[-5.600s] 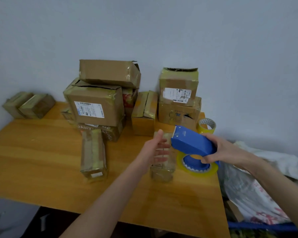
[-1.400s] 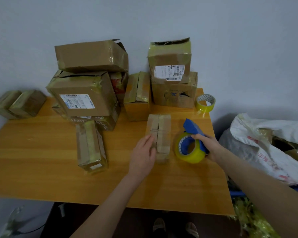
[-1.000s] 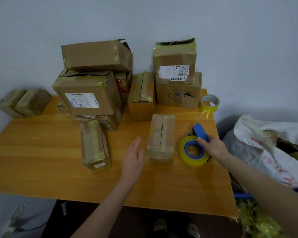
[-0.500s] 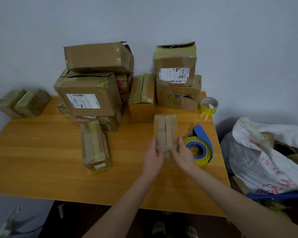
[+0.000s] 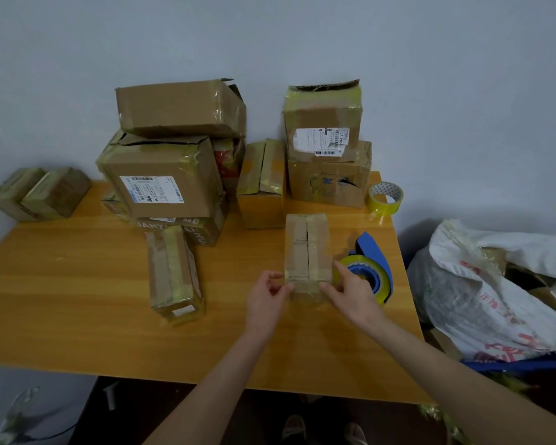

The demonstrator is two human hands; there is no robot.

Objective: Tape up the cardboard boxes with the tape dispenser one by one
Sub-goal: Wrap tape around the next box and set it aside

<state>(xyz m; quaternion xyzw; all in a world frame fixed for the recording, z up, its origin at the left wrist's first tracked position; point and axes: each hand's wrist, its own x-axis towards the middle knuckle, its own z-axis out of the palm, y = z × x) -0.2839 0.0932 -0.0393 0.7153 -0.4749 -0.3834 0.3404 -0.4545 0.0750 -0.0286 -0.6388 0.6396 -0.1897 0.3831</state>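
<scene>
Both hands have closed onto the near end of the small box [image 5: 307, 248], which they only flanked with straighter fingers a moment ago. The tape dispenser [image 5: 374, 256], in the right hand about 1 second back, now lies let go on the table [image 5: 77, 300]. We find the box just right of the frame's centre, flat on the wood, its top seam running away from us as a dark line with no fresh strip that we can make out. Our left hand [image 5: 265, 300] has curled fingers, with thumb and fingertips pinching the near left corner. Our right hand [image 5: 350, 295] pinches the near right corner, thumb on the end face and forefinger along the side. The dispenser rests just right of the box, partly behind that hand; whether the 2 touch we cannot tell. We judge this the positioning step: squaring 1 box before taping. Next, the right hand would need to let go and take up the dispenser while the left pins the flaps shut. Further out, a long box [image 5: 174, 271] lies left of centre, 2 stacks of boxes [image 5: 167, 175] stand at upper middle, a spare tape roll [image 5: 385, 199] sits upper right, and a white bag [image 5: 495, 284] fills the right edge.
</scene>
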